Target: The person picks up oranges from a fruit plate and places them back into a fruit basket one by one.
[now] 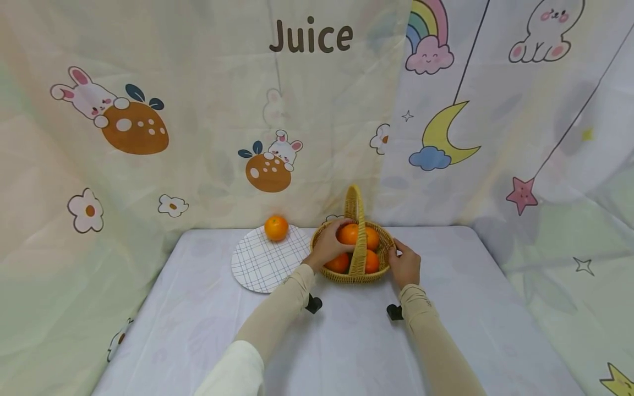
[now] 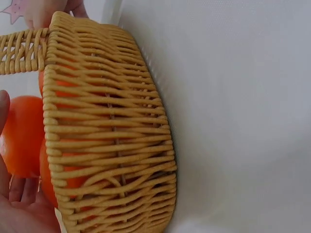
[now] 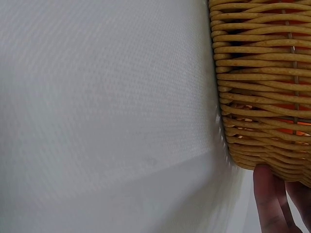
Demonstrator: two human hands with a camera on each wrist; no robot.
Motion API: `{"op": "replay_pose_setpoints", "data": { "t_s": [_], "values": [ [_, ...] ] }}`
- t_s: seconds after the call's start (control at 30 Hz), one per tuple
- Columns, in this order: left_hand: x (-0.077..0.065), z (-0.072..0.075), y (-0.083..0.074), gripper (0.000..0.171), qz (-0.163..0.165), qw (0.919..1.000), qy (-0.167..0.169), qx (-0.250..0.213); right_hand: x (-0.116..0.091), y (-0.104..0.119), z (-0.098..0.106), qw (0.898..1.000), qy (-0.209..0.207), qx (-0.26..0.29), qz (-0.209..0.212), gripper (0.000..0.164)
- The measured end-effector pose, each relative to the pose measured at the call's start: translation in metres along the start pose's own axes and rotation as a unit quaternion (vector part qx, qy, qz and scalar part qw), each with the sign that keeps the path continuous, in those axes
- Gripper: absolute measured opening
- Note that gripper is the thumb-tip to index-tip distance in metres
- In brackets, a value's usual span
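Note:
A yellow woven basket point(image 1: 354, 277) with a tall arched handle point(image 1: 353, 203) stands on the table, several oranges inside it. My left hand point(image 1: 329, 245) reaches over the basket's left rim, thumb and fingers curled round an orange point(image 1: 347, 234) on top of the others. In the left wrist view that orange point(image 2: 23, 138) sits above the rim, against the hand point(image 2: 29, 213). At the basket's right end my right hand point(image 1: 407, 264) grips the rim. Its fingers point(image 3: 266, 199) touch the wicker side in the right wrist view. Another orange point(image 1: 369, 261) shows beside the handle's base.
Left of the basket lies a round white placemat point(image 1: 252, 269) with a grid of lines, and one orange point(image 1: 276, 227) rests near its back edge. A printed cloth backdrop point(image 1: 327, 110) rises behind the white-covered table point(image 1: 351, 341).

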State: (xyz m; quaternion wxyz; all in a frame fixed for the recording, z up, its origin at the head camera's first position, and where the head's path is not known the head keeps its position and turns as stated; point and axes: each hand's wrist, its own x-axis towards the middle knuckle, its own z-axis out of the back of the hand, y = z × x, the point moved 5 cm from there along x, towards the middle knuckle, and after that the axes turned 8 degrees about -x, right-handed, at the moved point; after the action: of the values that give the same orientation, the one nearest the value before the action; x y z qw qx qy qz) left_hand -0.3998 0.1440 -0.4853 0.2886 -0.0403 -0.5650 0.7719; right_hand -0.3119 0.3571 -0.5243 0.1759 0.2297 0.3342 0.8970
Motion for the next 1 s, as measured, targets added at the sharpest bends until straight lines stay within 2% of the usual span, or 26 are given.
{"op": "replay_pose_setpoints", "data": {
  "t_s": [0.23, 0.53, 0.8, 1.0],
  "values": [
    [-0.001, 0.015, 0.005, 0.083, 0.000, 0.9988, -0.008, -0.048, -0.001, -0.002, -0.003, 1.000, 0.004, 0.001, -0.006, 0.037],
    [-0.004, 0.036, 0.012, 0.080, -0.010, 0.9921, -0.031, -0.121, -0.001, 0.002, 0.002, 1.000, -0.012, 0.007, 0.000, 0.036],
    [-0.010, 0.066, 0.015, 0.074, -0.027, 0.9918, -0.064, -0.107, -0.001, 0.001, 0.001, 1.000, -0.001, 0.004, -0.005, 0.037],
    [-0.012, 0.093, 0.021, 0.076, -0.013, 0.9883, -0.087, -0.125, 0.001, -0.001, -0.001, 1.000, -0.004, -0.004, -0.005, 0.036]
  ]
}}
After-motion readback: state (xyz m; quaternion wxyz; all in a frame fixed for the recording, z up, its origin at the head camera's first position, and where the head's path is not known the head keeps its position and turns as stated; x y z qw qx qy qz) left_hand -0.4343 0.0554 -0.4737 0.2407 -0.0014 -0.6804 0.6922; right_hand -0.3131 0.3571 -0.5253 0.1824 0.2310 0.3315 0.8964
